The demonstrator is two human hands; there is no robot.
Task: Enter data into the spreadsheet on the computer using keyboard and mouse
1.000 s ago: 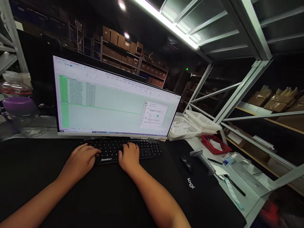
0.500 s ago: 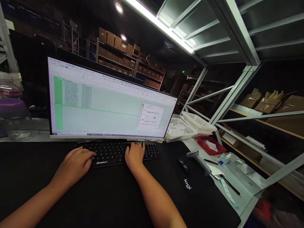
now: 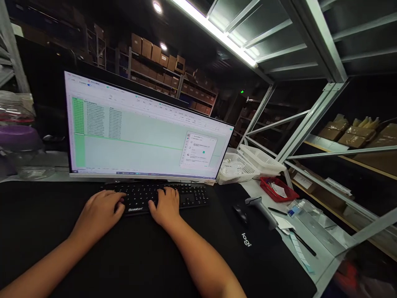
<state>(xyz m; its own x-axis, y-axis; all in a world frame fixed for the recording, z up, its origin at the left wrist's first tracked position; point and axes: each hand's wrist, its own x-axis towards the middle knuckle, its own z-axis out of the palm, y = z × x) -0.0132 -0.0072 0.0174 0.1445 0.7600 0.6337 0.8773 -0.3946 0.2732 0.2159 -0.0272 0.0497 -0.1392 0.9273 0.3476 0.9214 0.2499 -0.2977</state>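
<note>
A black keyboard [image 3: 136, 198] lies on a dark desk mat below a wide monitor [image 3: 149, 145], whose screen shows a spreadsheet and a small pop-up window. My left hand [image 3: 101, 211] rests at the keyboard's left end, fingers stretched over the keys and thumb apart. Over the middle keys is my right hand [image 3: 166, 207], its fingers spread and its thumb out to the left. Neither hand holds anything. Right of the keyboard, untouched, are a black mouse [image 3: 240, 214] and a grey handheld barcode scanner [image 3: 262, 212].
White plastic baskets [image 3: 237, 176] and a red tray [image 3: 276, 194] with papers stand right of the monitor. A small bottle [image 3: 296, 208] and a black pen [image 3: 304, 243] lie further right. Clear jars [image 3: 31, 165] stand at left. Metal shelving [image 3: 297, 136] rises on the right.
My right hand has moved left along the keyboard, from near its right part to the middle keys. My left hand stays at the left end, its thumb now further from the fingers.
</note>
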